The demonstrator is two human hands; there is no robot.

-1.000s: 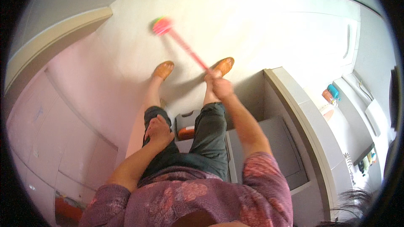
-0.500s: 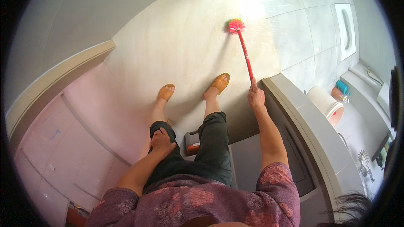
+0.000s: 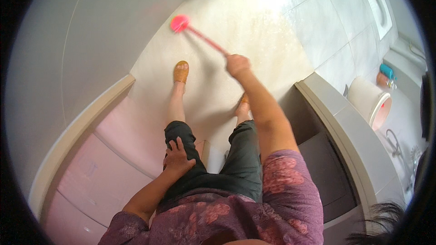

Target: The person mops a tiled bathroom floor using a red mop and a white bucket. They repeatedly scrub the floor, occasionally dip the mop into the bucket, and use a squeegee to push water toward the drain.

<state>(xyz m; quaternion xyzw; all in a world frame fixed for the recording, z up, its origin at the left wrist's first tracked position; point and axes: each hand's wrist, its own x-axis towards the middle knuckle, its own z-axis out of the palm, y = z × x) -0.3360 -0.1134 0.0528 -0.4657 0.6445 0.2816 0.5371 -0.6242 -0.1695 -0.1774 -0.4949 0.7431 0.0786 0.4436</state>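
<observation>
My right hand (image 3: 238,65) is closed round the end of a red long-handled scrub brush (image 3: 208,41). The handle slants away to the far left. Its round pink bristle head (image 3: 180,23), blurred by motion, is at the pale floor (image 3: 227,22) close to the left wall. My left hand (image 3: 179,158) lies on my left thigh near the knee, fingers apart, holding nothing. I stand bent over with my left foot (image 3: 180,71) ahead in a tan slipper. My right forearm partly covers the other slipper (image 3: 244,99).
A grey wall (image 3: 109,22) runs along the left, with beige door trim (image 3: 86,124) nearer me. At right, a tiled ledge (image 3: 338,109) stands beside a white bucket (image 3: 360,94) and a teal container (image 3: 386,71). A white recessed fixture (image 3: 384,26) is set into the tiles.
My right hand has swung forward and left, carrying the brush head across the floor toward the left wall. My left foot has stepped forward. The left hand stays on my thigh.
</observation>
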